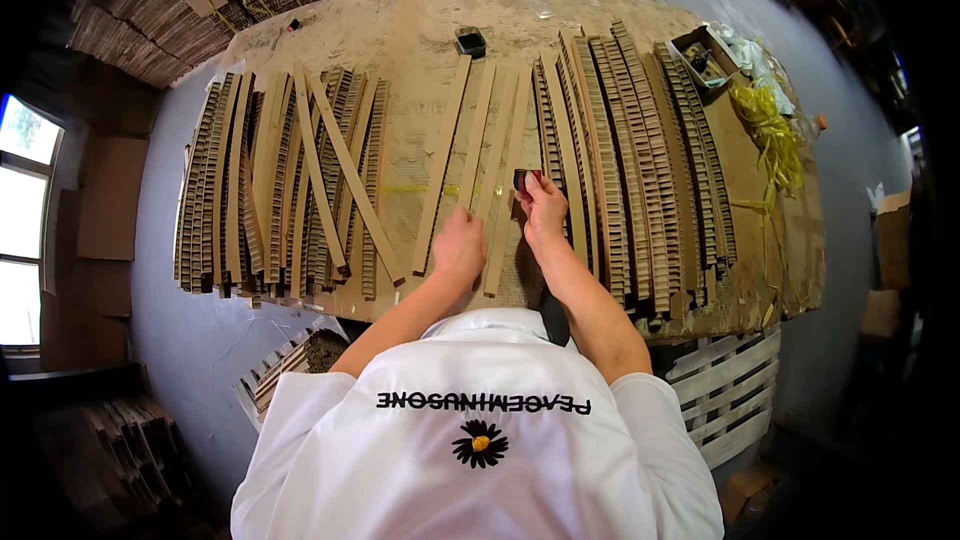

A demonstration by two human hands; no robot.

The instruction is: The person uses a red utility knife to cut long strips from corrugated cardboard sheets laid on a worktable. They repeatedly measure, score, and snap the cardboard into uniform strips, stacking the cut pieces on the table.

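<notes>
My right hand [543, 210] pinches a small dark block with a reddish edge [527, 178] between thumb and fingers; what kind of thing it is, I cannot tell. It is held over a flat cardboard strip [515, 140]. To its left, my left hand [460, 245] is closed at the near part of another cardboard strip [481, 125], its fingertips partly hidden. Farther left lies a separate cardboard strip [443, 165], slanting away from me. A small black open container [470, 42] stands beyond the strips' far ends.
Rows of honeycomb cardboard strips lie on the left [230, 180] and right [630, 170] of the worn table [380, 20]. Two loose strips cross the left row. At the far right are a box of odds and ends [705, 75] and tangled yellow strapping [775, 140].
</notes>
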